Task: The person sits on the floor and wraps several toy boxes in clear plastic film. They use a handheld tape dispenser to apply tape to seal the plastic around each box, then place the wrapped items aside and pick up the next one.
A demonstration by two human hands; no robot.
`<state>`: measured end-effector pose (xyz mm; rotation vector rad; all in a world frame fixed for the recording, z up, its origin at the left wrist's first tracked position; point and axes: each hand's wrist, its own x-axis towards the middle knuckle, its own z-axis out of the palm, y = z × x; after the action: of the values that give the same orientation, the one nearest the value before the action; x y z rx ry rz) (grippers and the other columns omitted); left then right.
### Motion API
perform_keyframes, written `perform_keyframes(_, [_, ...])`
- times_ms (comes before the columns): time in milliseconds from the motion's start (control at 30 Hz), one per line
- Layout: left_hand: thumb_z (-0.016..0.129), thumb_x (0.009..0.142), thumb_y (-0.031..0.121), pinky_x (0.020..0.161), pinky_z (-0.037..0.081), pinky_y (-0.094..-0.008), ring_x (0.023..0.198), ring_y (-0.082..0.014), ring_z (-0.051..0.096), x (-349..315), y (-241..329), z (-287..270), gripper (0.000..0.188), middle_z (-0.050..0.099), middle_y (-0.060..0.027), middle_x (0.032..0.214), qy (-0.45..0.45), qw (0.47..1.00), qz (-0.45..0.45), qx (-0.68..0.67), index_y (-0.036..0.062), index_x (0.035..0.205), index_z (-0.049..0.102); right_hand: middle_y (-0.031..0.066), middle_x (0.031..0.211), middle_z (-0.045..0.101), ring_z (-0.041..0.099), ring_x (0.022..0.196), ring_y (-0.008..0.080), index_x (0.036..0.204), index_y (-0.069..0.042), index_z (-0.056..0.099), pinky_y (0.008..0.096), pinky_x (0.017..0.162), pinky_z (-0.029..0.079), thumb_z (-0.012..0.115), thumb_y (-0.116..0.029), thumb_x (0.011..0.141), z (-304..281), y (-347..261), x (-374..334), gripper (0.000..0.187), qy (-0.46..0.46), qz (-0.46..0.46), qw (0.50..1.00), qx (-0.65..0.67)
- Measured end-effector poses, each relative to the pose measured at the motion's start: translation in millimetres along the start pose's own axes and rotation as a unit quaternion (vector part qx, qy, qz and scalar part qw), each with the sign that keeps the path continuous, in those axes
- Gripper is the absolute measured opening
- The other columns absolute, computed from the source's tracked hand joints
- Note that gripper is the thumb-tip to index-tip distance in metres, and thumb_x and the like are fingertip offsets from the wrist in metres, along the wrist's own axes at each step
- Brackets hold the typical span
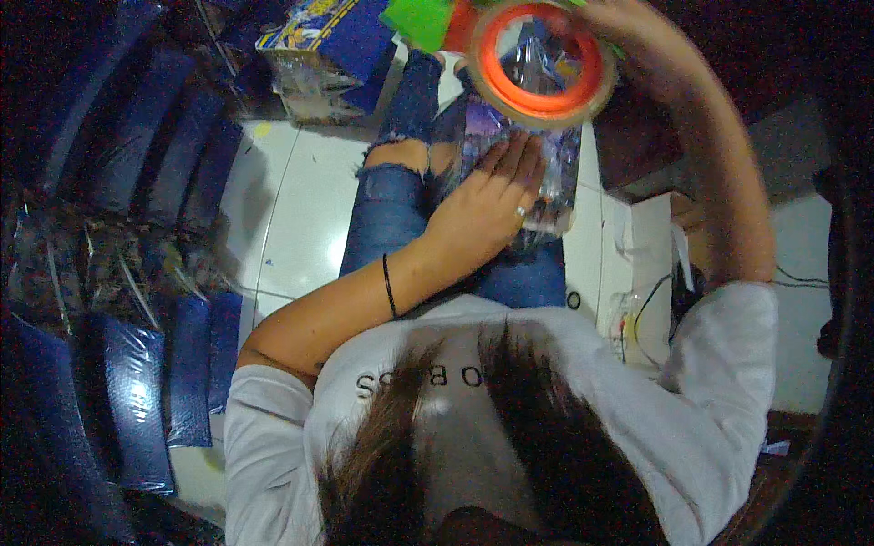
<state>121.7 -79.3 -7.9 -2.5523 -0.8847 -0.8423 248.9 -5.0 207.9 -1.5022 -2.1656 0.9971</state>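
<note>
Room was dim from where I stood; corners sank to near black, with speckled grain. Pale floor point(300, 209) was the brightest patch, a white glare spot left of the jeans point(382, 214), light probably from overhead. Soft shadow fell beside the blue wrapped packages point(137, 400); their plastic threw hard streaks of glare. Right hand point(628, 36) was smeared by motion blur; left hand point(492, 200) looked sharper. Wrap on the package point(560, 182) under it shone, its details murky. Fisheye curved the edges, a dark rim closing the right side.
</note>
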Motion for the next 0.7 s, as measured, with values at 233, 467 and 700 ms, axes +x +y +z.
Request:
perform_keyframes(233, [0.047,0.081,0.019,0.112,0.026,-0.0425,0.130,-0.0352,0.039,5.1,-1.3,-3.9,0.050,0.045,-0.0237,0.134,-0.022,0.999,0.014,0.032,-0.0082,0.123,0.049,0.0168,0.100,0.066,0.067,0.088,0.0240,0.116,0.004,0.054,0.0377,0.082,0.055,0.053,-0.022,0.083,41.0,132.7,-49.2,0.042,0.034,-0.047,0.767,0.639])
perform_keyframes(467, [0.049,0.079,0.017,0.112,0.027,-0.0430,0.131,-0.0356,0.039,6.5,0.9,-8.8,0.047,0.046,-0.0242,0.132,-0.031,0.999,0.014,0.008,-0.0088,0.118,0.052,0.0172,0.100,0.063,0.064,0.078,0.0230,0.118,0.005,0.051,0.0354,0.074,0.057,0.055,-0.014,0.078,63.5,160.0,-65.2,0.044,0.100,-0.060,0.715,0.689])
perform_keyframes(700, [0.059,0.075,0.024,0.103,0.038,-0.0431,0.118,-0.0330,0.050,1.6,2.5,-8.7,0.054,0.053,-0.0193,0.123,-0.061,0.997,0.001,-0.052,-0.0014,0.123,0.053,0.0106,0.107,0.061,0.059,0.103,0.0245,0.110,-0.001,0.061,0.0355,0.096,0.043,0.062,-0.009,0.064,37.5,91.3,-40.3,0.047,0.220,-0.354,0.907,0.063])
